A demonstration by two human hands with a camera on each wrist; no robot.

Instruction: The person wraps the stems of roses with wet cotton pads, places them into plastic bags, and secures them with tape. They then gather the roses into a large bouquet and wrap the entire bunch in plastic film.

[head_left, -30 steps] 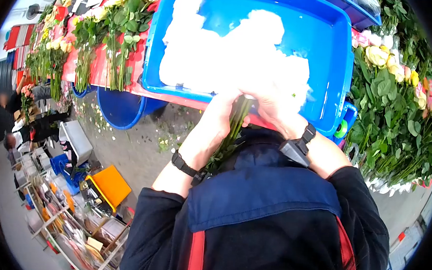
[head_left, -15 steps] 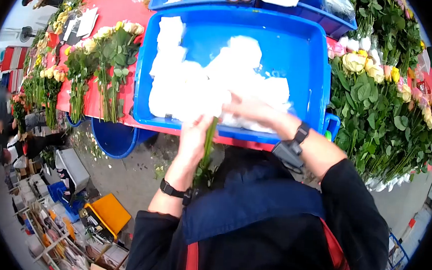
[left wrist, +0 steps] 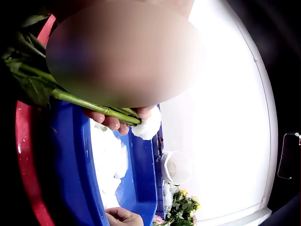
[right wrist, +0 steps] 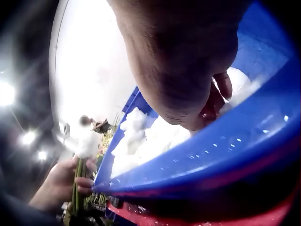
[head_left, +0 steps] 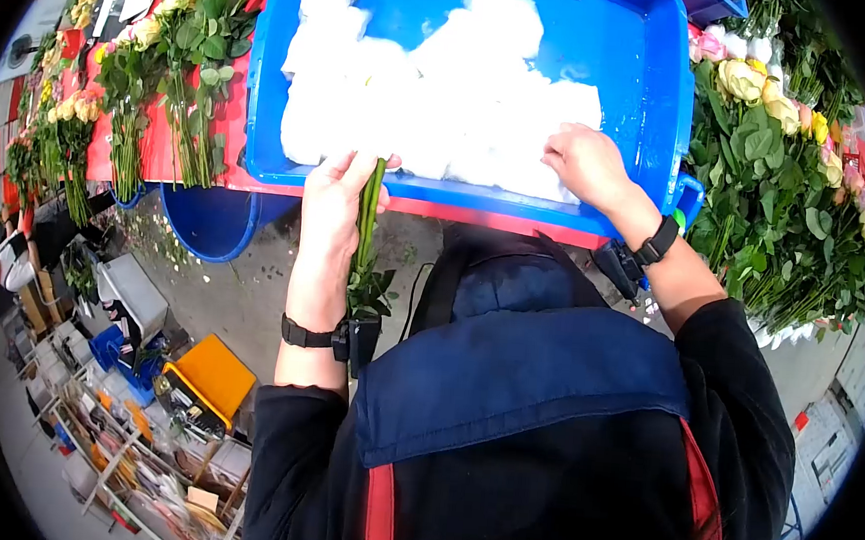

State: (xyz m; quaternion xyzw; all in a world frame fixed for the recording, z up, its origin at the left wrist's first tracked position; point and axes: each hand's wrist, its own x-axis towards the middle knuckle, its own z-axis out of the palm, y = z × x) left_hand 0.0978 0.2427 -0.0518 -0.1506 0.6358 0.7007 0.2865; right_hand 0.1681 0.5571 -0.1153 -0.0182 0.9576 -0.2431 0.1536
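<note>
My left hand [head_left: 342,196] grips a small bunch of green flower stems [head_left: 365,235] at the near rim of a large blue tub [head_left: 655,95]. The stem ends [left wrist: 120,114] carry a wad of white wet cotton [left wrist: 148,125], plain in the left wrist view. My right hand [head_left: 583,160] reaches into the tub with curled fingers [right wrist: 221,89] on the white cotton mass [head_left: 454,101]; whether it holds a piece is hidden. In the right wrist view the left hand [right wrist: 63,181] shows with the stems [right wrist: 77,186] beside the tub wall [right wrist: 225,155].
The tub sits on a red table [head_left: 175,147]. Bunches of yellow and white roses [head_left: 181,62] lie along the table at the left. A heap of roses [head_left: 780,184] stands at the right. Below the table are a round blue bucket [head_left: 210,219] and crates [head_left: 209,375].
My left hand has raised the stems to the tub's rim. My right hand has left the stems and gone right into the cotton.
</note>
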